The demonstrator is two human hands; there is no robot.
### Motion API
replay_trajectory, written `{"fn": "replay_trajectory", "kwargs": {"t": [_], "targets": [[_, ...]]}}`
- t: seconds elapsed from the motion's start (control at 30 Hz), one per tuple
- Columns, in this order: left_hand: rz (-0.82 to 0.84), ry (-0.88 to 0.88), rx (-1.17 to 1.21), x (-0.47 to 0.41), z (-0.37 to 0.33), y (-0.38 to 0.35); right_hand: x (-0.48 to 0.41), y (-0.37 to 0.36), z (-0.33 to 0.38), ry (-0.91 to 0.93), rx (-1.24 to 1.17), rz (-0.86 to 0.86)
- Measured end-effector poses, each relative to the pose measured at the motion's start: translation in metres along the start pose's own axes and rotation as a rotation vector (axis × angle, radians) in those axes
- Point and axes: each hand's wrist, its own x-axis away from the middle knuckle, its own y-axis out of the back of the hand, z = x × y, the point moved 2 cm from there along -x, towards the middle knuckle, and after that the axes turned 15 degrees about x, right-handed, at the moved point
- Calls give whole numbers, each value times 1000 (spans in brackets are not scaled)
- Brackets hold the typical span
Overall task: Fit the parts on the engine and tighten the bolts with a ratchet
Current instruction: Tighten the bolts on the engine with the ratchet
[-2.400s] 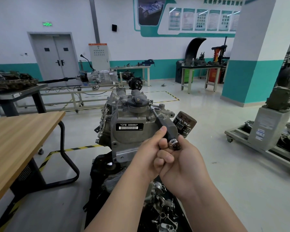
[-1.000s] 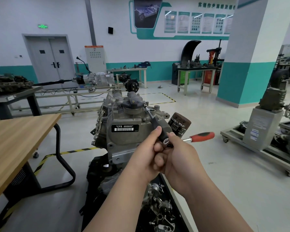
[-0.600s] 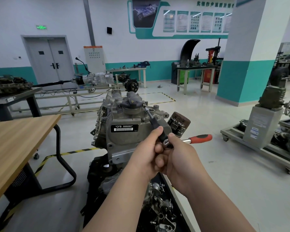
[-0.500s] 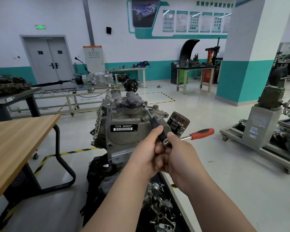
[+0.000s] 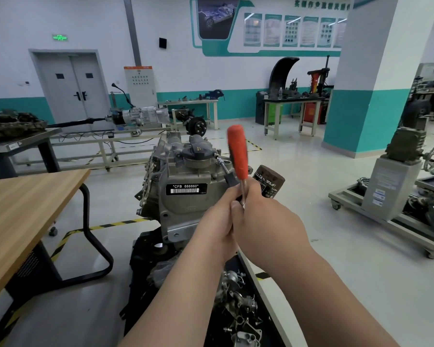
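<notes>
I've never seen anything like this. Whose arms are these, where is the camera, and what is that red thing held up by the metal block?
There is no robot here. These are a person's two bare arms, filmed by one wide-angle camera worn on the head, looking forward and down.

The grey block is an engine in a workshop. The left hand and the right hand both grip a ratchet, a wrench for turning bolts. Its red handle points upward and looks blurred. From the hands a thin bar runs to the top of the engine, beside a round black cap.

A brown oil filter sticks out on the right. Below, a dark tray holds loose metal parts, and a wooden table stands on the left.
</notes>
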Motion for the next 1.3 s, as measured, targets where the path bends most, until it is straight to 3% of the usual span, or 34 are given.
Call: {"fn": "replay_trajectory", "kwargs": {"t": [0.2, 0.4, 0.57, 0.8, 1.1, 1.3], "targets": [[13, 29, 41, 4, -1, 1, -1, -5, 1, -7, -54, -39], [22, -22, -11, 7, 3, 5, -4, -24, -3, -172, -825, 59], [12, -7, -91, 11, 4, 4, 1, -32, -3, -401, -1294, 121], [-54, 34, -165, 12, -3, 5, 4, -30, 10, -512, -1854, 250], [-84, 8, -244, 11, -7, 4, 3, -30, 9, -513, -1812, 269], [-100, -23, -249, 14, -4, -4, -1, -28, 0, -446, -1433, 199]]}}
